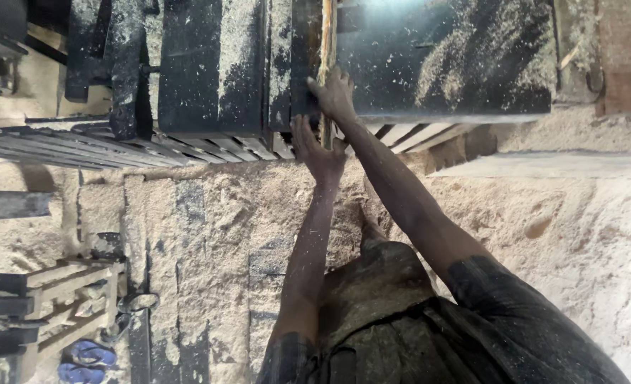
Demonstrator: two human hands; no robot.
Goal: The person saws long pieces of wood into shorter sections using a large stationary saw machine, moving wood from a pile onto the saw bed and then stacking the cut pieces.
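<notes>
Above a sawdust-strewn floor [543,235], a narrow wooden strip [327,43], lying lengthwise away across the dark machine tabletop [458,64], is pressed by the flattened right hand [335,96], the open left hand [317,151] kept just behind.

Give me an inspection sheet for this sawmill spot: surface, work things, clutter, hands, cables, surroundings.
Surface: dark metal machine table, dusted with sawdust; floor deep in sawdust.
Work things: narrow wooden strip standing on edge in the gap between the table sections, running away from the person.
Clutter: wooden pallet frame at lower left; blue sandals beside it.
Hands: left hand pressed against the strip's near end, grip not clear; right hand laid on the strip farther up, fingers spread along it.
Cables: nothing seen.
Surroundings: slatted metal rails along the machine's front edge; pale wooden plank lying at right.
</notes>
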